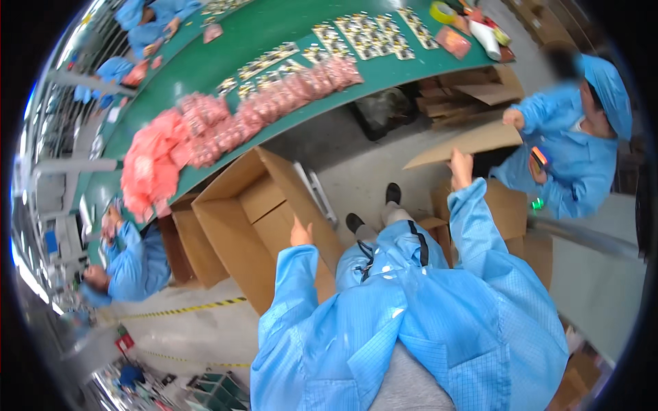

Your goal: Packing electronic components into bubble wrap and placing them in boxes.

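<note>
At the near side of a tall open cardboard box [229, 229], my left hand [300, 233] is closed on the cardboard, its wrapped fingers partly hidden. Inside, the visible part of the box shows bare brown walls. My right hand [461, 169] pinches the near edge of a flat cardboard sheet [466, 145], off to the right. A co-worker's hand [513, 118] is at the far right end of that same sheet. The co-worker's other hand [538, 168] holds a small orange and black device [539, 157].
A green worktable [199, 72] curves across the far side, bearing pink bagged packs [301, 89] and rows of small parts [370, 34]. Folded cardboard [473, 92] and a black bin [384, 113] stand beneath it. More boxes [504, 205] are at right; a seated person [140, 264] works at left.
</note>
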Demonstrator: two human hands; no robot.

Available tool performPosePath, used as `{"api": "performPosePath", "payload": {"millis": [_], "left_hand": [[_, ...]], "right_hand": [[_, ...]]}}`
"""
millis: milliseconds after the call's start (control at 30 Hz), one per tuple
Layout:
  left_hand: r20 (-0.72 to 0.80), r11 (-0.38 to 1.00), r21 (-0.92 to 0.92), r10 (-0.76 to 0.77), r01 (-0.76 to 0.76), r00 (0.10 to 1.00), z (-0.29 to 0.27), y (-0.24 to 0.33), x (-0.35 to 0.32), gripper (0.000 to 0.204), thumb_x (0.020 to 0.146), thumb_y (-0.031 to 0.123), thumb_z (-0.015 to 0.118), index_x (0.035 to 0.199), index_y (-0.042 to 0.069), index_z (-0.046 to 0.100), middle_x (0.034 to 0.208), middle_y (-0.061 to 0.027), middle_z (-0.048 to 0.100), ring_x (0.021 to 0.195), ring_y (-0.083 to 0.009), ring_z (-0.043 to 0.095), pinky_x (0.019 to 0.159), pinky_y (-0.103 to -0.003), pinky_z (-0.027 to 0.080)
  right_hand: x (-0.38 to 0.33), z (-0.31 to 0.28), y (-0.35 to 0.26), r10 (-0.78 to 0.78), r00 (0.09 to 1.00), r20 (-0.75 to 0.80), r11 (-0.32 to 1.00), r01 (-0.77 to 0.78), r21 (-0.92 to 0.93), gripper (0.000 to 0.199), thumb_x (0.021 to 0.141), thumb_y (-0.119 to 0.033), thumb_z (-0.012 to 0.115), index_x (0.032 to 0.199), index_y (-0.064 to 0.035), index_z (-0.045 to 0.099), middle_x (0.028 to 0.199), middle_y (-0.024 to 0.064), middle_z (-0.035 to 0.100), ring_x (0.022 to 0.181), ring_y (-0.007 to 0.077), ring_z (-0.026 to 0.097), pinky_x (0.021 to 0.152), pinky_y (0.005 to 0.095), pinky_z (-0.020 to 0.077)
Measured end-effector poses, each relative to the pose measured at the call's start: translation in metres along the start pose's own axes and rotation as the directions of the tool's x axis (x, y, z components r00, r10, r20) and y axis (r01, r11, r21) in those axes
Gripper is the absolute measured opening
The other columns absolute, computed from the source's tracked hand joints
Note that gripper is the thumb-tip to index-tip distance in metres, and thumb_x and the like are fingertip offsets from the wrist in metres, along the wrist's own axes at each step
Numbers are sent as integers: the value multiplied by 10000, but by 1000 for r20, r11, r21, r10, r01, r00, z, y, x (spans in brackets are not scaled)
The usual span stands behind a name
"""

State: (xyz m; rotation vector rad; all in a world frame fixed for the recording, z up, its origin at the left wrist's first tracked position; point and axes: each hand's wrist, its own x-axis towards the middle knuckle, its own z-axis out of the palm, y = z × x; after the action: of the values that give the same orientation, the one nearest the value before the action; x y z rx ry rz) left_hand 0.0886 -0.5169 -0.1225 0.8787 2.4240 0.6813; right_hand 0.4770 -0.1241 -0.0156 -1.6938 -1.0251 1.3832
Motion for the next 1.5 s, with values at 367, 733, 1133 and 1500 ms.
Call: {"api": "performPosePath", "payload": {"millis": [367, 733, 1133, 1500], "left_hand": [[-292, 685, -602, 289, -411, 911, -111, 190, -116, 541, 927, 102, 569, 1445, 86, 412, 1369, -156, 528, 1185, -299, 571, 989, -387, 458], [-236, -177, -799, -786, -575, 571, -177, 90, -293, 505, 994, 381, 514, 1366, 49, 435, 1347, -89, 524, 1193, -253, 527, 989, -411, 465], [316, -670, -430, -739, -604, 595, -109, 122, -287, 413, 950, 326, 500, 1284, 83, 497, 1169, -121, 643, 1026, -234, 644, 858, -428, 526], [438, -408, -312, -863, -858, 251, 3, 27, -217, 310, 936, 199, 592, 1213, 70, 536, 1239, -104, 581, 1187, -274, 524, 1046, -465, 444]], "right_hand": [[-358, 111, -199, -125, 187, 974, 985, 142, 99, 818, 927, -197, 608, 1513, -56, 55, 1527, 207, 241, 1325, 320, 409, 1119, 431, 288], [-316, 257, -58, 329, 292, 898, 930, 63, -362, 709, 907, -537, 573, 1383, -53, 369, 1357, 120, 462, 1254, 253, 458, 1004, 424, 411], [-309, 465, -117, 256, 237, 937, 799, 494, -343, 265, 821, -123, 553, 1014, 38, 639, 843, 104, 682, 691, 209, 658, 594, 342, 513], [-284, 593, 69, 474, 123, 872, 736, 489, -469, 323, 896, -233, 550, 1118, -1, 580, 934, 95, 651, 771, 230, 647, 614, 373, 547]]}}
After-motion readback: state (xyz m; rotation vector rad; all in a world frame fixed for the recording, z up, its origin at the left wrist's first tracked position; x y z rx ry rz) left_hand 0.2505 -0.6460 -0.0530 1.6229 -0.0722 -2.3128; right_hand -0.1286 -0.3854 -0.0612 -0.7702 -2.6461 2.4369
